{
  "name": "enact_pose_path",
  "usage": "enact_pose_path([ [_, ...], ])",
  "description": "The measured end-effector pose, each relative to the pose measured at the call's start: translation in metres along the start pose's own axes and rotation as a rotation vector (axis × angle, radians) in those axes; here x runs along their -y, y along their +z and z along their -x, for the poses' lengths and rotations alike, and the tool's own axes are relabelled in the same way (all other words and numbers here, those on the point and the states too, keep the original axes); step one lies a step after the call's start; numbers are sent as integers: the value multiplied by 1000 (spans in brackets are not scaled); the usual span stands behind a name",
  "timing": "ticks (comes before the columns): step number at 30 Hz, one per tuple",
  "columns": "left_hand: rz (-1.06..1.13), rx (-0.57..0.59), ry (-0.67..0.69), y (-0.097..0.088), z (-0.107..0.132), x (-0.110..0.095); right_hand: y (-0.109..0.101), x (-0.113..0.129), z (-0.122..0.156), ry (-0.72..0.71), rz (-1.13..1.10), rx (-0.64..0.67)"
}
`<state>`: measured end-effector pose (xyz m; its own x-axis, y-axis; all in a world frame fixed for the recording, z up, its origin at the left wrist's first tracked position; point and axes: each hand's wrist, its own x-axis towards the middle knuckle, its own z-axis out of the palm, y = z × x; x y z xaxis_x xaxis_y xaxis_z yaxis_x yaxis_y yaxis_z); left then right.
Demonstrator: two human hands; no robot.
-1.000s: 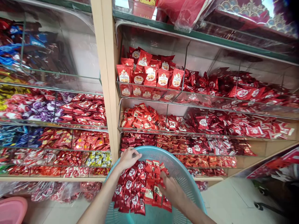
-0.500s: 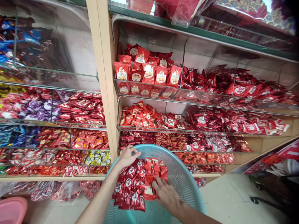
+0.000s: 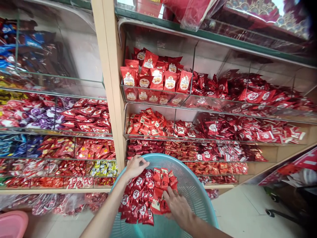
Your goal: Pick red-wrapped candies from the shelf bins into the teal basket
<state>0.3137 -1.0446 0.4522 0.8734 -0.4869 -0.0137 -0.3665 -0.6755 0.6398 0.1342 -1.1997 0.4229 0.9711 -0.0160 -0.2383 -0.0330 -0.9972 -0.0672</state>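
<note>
While shelves (image 3: 198, 109) of red sweets are seen beyond the hands, a teal basket (image 3: 195, 188) is held at its far rim by the left hand (image 3: 135, 167), whose fingers are curled over the edge. Packets (image 3: 143, 198) are heaped in the basket between the hands. Some packets are pinched under the half-closed fingers of the right hand (image 3: 178, 206).

Both bare forearms are reaching up from the bottom centre of the frame, the left hand (image 3: 135, 167) curling closed, the right hand (image 3: 178, 208) lying palm-down, fingers bent.
</note>
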Motion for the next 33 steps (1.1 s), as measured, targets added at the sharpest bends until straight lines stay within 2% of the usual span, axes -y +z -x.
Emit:
enact_pose_path([
  [2,-3,-8,20,1,0,2,-25,0,-3,5,-36,-1],
  [4,-6,-19,34,4,-1,5,-63,2,-11,-38,-77,-45],
  [6,-3,-26,37,6,-2,8,-107,6,-26,-114,-128,-177],
  [9,2,-26,22,8,-2,10,-164,18,-61,-184,-301,-443],
  [11,4,-28,15,8,-2,10,-191,30,-88,-214,-422,-540],
  [13,1,-29,12,8,-2,10,-207,46,-116,-197,-484,-571],
  [18,-13,-24,-7,8,-3,9,-220,84,-170,-45,-464,-487],
  [23,-26,-24,9,8,-2,10,-217,99,-194,83,-486,-420],
  [28,-12,-19,7,7,-2,9,-215,77,-187,6,-531,-489],
  [30,-7,-21,5,6,-1,8,-215,61,-176,-95,-566,-574],
  [33,-8,-21,7,5,-1,7,-212,36,-148,-319,-640,-733],
])
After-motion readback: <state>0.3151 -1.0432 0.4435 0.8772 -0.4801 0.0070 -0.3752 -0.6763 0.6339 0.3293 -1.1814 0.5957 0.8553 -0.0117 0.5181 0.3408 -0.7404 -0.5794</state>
